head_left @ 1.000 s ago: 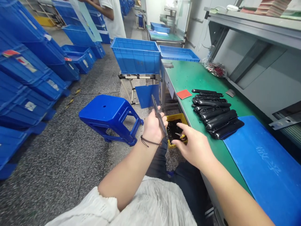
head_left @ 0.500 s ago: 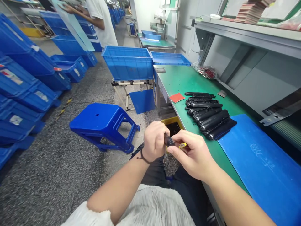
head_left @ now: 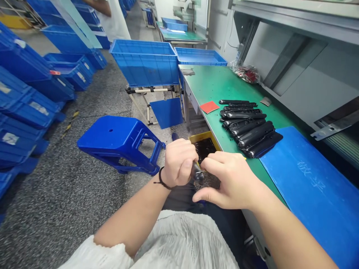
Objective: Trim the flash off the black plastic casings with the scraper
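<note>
1. While the left hand (head_left: 181, 162) was closed around a slim dark part (head_left: 198, 176), one end of that part stuck out below the thumb, toward the person's lap.
2. The right hand (head_left: 230, 179) was just beside that end, its thumb spread away from the bent index finger; a speck of yellow (head_left: 245, 158) showed past its knuckles, and I could not tell whether the hand gripped anything.
3. Beyond the hands, and partly hidden by them, a yellow bin (head_left: 215, 139) holding dark pieces (head_left: 205, 145) was beside the bench (head_left: 202, 84), below its top.
4. On the green benchtop, long black parts (head_left: 254, 132) lay side by side in a row, the nearest ones beside a blue mat (head_left: 311, 186).
5. A red square (head_left: 209, 107) lay near the bench's edge, left of the row.
6. A blue stool (head_left: 109, 130) stood to the person's left.
</note>
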`<move>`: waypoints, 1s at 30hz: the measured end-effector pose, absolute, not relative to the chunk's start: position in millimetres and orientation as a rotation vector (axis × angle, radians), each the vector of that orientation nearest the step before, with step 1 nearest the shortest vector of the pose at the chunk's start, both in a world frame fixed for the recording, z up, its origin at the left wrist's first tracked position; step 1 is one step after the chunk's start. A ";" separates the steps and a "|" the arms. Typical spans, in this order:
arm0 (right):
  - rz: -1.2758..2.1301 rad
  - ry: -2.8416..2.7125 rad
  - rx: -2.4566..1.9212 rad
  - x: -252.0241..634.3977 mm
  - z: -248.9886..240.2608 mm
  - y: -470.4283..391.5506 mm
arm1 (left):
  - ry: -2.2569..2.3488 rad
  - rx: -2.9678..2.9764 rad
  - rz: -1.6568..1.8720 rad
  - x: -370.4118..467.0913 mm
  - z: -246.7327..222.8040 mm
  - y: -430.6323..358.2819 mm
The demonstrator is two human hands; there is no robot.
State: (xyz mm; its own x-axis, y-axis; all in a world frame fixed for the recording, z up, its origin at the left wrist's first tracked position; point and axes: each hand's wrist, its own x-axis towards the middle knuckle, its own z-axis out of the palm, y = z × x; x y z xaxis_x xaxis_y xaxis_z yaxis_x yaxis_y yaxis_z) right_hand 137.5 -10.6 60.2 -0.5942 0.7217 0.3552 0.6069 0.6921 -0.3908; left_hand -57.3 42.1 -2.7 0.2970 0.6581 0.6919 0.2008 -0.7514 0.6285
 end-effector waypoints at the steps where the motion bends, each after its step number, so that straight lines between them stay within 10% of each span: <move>1: 0.300 -2.424 -1.015 137.3 59.1 -10.2 | 0.760 2.141 1.437 -56.9 -2.8 42.3; 20: -0.692 -2.204 -0.962 139.7 40.4 -4.3 | 0.995 1.701 1.424 -24.1 -7.9 21.4; 30: -0.075 -2.183 -1.235 172.4 62.8 11.3 | 0.798 1.680 1.089 -42.0 -8.2 21.3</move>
State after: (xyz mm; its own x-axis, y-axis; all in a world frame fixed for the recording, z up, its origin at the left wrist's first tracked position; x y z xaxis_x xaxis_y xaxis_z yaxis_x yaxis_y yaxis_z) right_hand 172.4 11.3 62.8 -0.3690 0.7558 0.5409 0.7913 0.5607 -0.2437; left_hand -42.0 21.3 -8.2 0.3909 0.8693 0.3025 0.0260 -0.3390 0.9404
